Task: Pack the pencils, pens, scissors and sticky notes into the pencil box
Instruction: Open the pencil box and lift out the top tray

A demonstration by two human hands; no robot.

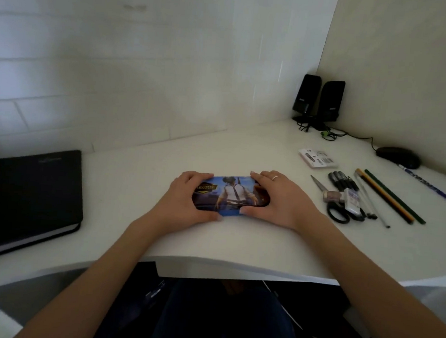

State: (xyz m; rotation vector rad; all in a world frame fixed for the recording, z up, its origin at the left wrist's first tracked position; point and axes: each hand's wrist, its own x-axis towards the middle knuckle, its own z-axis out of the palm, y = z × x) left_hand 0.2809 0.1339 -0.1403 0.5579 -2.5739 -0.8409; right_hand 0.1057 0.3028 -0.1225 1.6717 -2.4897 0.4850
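Note:
A blue pencil box (229, 195) with a printed game figure on its lid lies closed on the white desk (238, 238). My left hand (185, 200) grips its left end and my right hand (278, 199) grips its right end. To the right lie black-handled scissors (338, 206), several dark pens (343, 180), a clear pen (367, 197), a yellow-striped pencil (385, 196) and a green pencil (395, 196). A white packet (319, 158), perhaps the sticky notes, lies behind them.
A black notebook (27, 194) sits at the desk's left. Two black speakers (319, 101) stand in the back right corner, with a black mouse (398, 156) and cables near them. A small white object (353, 201) lies on the scissors. A blue-patterned stick (431, 187) lies far right.

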